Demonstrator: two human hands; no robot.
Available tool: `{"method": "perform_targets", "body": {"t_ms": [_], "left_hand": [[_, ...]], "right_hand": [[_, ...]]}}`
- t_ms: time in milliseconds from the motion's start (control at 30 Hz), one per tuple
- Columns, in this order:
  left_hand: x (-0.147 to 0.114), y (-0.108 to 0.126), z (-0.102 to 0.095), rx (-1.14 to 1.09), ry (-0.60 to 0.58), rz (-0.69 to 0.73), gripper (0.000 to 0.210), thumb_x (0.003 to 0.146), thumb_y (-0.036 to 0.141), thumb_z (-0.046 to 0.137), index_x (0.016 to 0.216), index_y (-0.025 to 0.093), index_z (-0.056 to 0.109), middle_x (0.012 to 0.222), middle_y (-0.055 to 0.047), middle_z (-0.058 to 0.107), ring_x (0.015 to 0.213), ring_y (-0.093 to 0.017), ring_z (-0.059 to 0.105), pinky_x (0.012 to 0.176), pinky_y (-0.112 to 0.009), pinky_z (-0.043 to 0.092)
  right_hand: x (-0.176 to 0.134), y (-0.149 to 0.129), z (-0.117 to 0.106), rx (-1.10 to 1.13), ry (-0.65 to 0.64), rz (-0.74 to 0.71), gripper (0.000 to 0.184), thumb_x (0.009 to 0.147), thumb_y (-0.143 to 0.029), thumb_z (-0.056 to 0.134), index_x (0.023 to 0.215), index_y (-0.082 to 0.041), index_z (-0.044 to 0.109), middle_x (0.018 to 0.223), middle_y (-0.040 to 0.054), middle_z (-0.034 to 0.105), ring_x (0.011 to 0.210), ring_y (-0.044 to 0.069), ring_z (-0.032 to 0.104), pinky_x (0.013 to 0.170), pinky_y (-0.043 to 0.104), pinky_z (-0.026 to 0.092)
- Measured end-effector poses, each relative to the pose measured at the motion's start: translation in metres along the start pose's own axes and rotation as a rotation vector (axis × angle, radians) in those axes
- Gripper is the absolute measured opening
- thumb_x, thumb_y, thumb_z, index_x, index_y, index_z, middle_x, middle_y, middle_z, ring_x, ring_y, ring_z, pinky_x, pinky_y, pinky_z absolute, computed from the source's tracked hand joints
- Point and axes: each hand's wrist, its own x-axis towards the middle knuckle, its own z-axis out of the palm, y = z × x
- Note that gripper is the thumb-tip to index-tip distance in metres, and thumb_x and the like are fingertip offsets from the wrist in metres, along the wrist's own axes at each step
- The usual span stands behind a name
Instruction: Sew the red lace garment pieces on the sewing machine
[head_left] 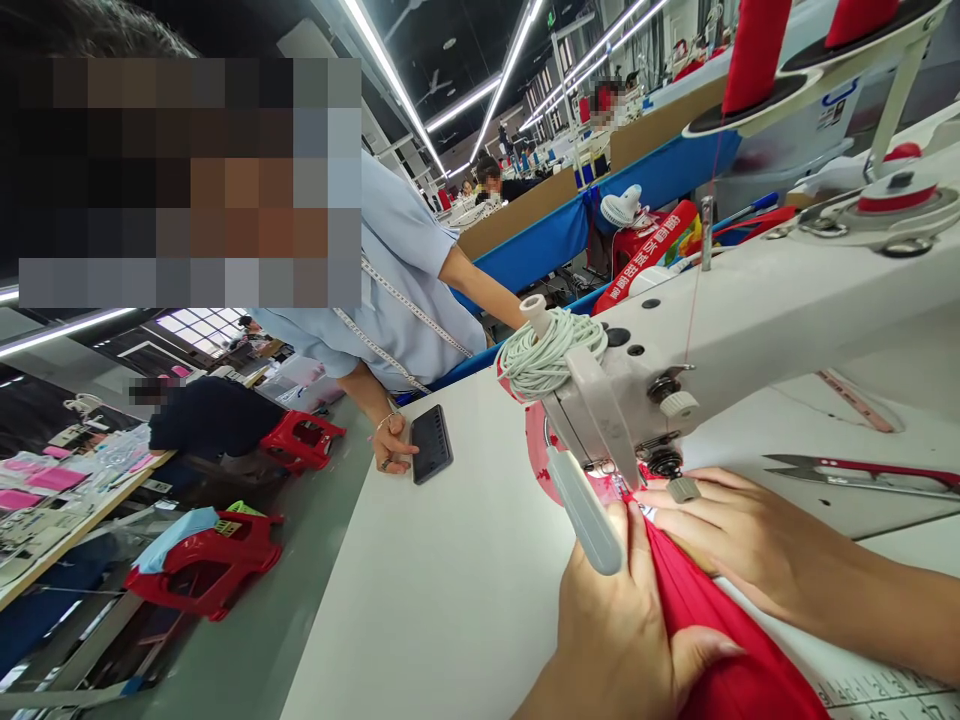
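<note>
Red fabric (739, 640) runs from the lower right up to the needle area of a white sewing machine (795, 310). My left hand (619, 610) is closed on the fabric's left side, its thumb across the cloth and its fingertips close to the presser foot. Across the fabric, my right hand (750, 530) has its fingers together on the far edge of the cloth; its fingertips are partly hidden by the tension knobs. A small white label-like piece (647, 511) shows between the hands. The grey lever (589, 515) hangs in front of my left fingers.
Thread snips (862, 470) lie right of the machine. Pale green cord (551, 350) is coiled on the machine head. A co-worker in a light blue shirt (405, 260) leans in, a hand (391, 445) by a phone (431, 443) on the table. Red stools (206, 570) stand left.
</note>
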Motion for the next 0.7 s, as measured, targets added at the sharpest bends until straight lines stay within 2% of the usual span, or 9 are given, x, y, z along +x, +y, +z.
{"method": "perform_targets", "body": {"t_ms": [100, 233, 367, 500, 700], "left_hand": [[0.0026, 0.002, -0.0028, -0.016, 0.003, 0.028, 0.087, 0.097, 0.067, 0.008, 0.127, 0.003, 0.059, 0.112, -0.023, 0.068, 0.102, -0.029, 0.069, 0.071, -0.033, 0.059], [0.0006, 0.0041, -0.0024, 0.003, -0.049, 0.042, 0.082, 0.096, 0.069, 0.021, 0.121, 0.002, 0.062, 0.111, -0.024, 0.068, 0.093, -0.029, 0.071, 0.058, -0.031, 0.058], [-0.0011, 0.0044, -0.0008, -0.005, -0.048, 0.042, 0.078, 0.096, 0.068, 0.03, 0.116, 0.002, 0.064, 0.108, -0.024, 0.069, 0.089, -0.03, 0.071, 0.058, -0.032, 0.059], [-0.0026, 0.0039, -0.0006, 0.013, -0.034, 0.049, 0.08, 0.098, 0.066, 0.024, 0.12, 0.0, 0.063, 0.11, -0.024, 0.069, 0.092, -0.031, 0.071, 0.059, -0.034, 0.06], [0.0024, 0.0053, -0.0038, 0.026, -0.024, 0.026, 0.079, 0.099, 0.063, 0.018, 0.118, 0.001, 0.064, 0.107, -0.021, 0.071, 0.089, -0.029, 0.072, 0.055, -0.032, 0.058]], "right_hand": [[0.0001, 0.0009, 0.0003, 0.04, 0.002, -0.014, 0.031, 0.072, -0.001, 0.042, 0.09, -0.016, 0.061, 0.089, 0.0077, 0.068, 0.088, 0.024, 0.059, 0.09, 0.043, 0.045], [-0.0013, 0.0025, 0.0012, 0.022, 0.017, -0.011, 0.033, 0.075, -0.001, 0.043, 0.096, -0.015, 0.062, 0.099, 0.0084, 0.07, 0.093, 0.024, 0.06, 0.09, 0.043, 0.043], [-0.0037, 0.0047, 0.0031, -0.008, -0.034, -0.004, 0.033, 0.074, -0.001, 0.046, 0.099, -0.017, 0.061, 0.103, 0.0075, 0.07, 0.093, 0.025, 0.059, 0.091, 0.044, 0.042], [-0.0047, 0.0058, 0.0045, 0.009, -0.021, 0.001, 0.036, 0.071, -0.002, 0.047, 0.1, -0.018, 0.061, 0.1, 0.0067, 0.07, 0.094, 0.025, 0.059, 0.091, 0.044, 0.04], [-0.0054, 0.006, 0.0063, -0.04, -0.058, 0.002, 0.028, 0.079, -0.003, 0.044, 0.095, -0.018, 0.06, 0.1, 0.0077, 0.069, 0.096, 0.025, 0.059, 0.095, 0.044, 0.037]]}}
